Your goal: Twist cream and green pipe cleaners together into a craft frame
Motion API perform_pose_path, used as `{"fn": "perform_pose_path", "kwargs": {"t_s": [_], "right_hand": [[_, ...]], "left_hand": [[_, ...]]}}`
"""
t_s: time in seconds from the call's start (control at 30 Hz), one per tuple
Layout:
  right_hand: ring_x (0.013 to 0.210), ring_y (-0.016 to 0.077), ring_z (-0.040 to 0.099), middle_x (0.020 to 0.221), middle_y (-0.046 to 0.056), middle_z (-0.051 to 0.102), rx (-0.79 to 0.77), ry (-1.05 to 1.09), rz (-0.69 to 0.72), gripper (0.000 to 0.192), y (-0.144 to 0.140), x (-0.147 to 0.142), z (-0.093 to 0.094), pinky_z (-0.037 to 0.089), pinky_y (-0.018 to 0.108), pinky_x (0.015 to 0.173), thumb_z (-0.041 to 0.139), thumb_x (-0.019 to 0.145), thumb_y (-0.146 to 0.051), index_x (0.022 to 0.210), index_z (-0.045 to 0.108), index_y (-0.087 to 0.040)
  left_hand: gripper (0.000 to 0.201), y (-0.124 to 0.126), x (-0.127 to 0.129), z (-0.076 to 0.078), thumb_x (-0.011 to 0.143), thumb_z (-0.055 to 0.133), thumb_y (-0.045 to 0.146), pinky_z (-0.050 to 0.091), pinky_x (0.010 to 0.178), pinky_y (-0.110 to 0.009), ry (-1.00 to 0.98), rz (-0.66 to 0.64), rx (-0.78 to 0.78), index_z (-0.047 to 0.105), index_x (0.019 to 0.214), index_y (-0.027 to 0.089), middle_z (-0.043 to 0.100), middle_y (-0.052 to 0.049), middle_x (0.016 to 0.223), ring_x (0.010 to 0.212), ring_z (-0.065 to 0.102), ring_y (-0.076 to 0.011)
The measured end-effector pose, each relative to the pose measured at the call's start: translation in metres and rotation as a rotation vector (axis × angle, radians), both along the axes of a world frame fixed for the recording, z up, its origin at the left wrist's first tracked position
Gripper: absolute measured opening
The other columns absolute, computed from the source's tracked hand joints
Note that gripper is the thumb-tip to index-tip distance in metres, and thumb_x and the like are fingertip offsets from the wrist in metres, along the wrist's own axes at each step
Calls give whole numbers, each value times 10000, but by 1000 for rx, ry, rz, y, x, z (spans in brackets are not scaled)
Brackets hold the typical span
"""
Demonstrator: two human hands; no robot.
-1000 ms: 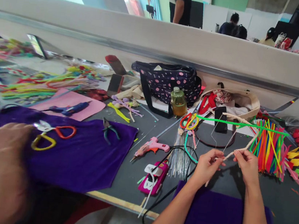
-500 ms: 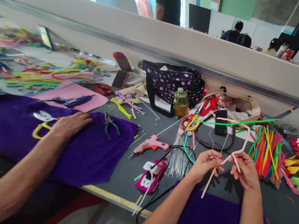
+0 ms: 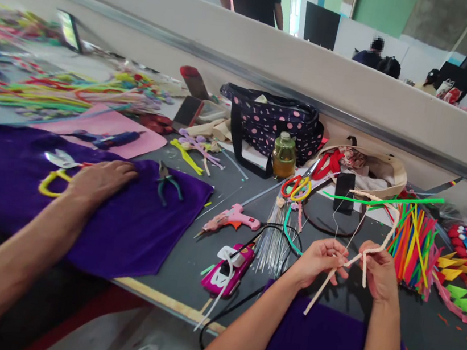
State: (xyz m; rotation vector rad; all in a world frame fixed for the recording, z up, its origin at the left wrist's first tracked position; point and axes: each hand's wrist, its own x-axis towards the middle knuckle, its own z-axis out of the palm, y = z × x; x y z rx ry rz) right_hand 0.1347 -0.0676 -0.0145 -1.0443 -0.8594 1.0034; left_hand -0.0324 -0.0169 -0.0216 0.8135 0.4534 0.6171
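A cream twisted pipe cleaner (image 3: 318,293), bent into a branching shape, is held over a purple cloth (image 3: 314,346). My left hand (image 3: 319,264) pinches it near the lower end, whose tail hangs down past the fingers. At the bend, my right hand (image 3: 380,275) grips it, with a short end pointing down beside the thumb. From there the pipe cleaner curves up and back to the left, by a bright green stem (image 3: 421,201); whether they are joined I cannot tell. Thin wires (image 3: 335,217) rise close to my left fingers.
Left of my hands lie silver wires (image 3: 270,243), a pink glue gun (image 3: 234,219), a magenta toy-car-shaped thing (image 3: 229,269) and scissors (image 3: 300,189). Colourful strips (image 3: 413,250) lie right. A co-worker's hand (image 3: 101,180) rests on purple cloth near pliers (image 3: 166,180). A bottle (image 3: 284,156) stands behind.
My right hand has turned a little, and the cream pipe cleaner's upper loop has swung to the right with the green stem. Both hands keep hold. The view has shifted slightly.
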Motion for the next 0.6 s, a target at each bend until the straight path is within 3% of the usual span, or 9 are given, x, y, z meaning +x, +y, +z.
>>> {"fn": "perform_pose_path", "kwargs": {"t_s": [0.2, 0.4, 0.6], "right_hand": [[518, 78, 398, 712, -12, 540, 67, -99, -33, 210, 0, -5, 7, 292, 213, 438, 802, 640, -335, 715, 649, -211], [523, 77, 388, 763, -10, 547, 45, -194, -181, 191, 3, -6, 2, 299, 217, 445, 761, 686, -322, 769, 632, -208], [528, 76, 421, 759, -18, 559, 51, -184, -237, 177, 5, -9, 1, 325, 211, 451, 751, 700, -291, 775, 620, -198]], "left_hand": [[375, -2, 3, 0, 637, 793, 300, 536, 442, -225, 1, 43, 20, 580, 878, 109, 671, -73, 780, 608, 685, -194], [402, -4, 5, 3, 625, 805, 315, 548, 492, -242, -13, 139, 35, 572, 883, 116, 655, -52, 785, 633, 682, -183], [385, -7, 7, 3, 663, 779, 335, 546, 520, -236, 18, 187, 95, 554, 889, 118, 644, -52, 821, 668, 690, -185]]}}
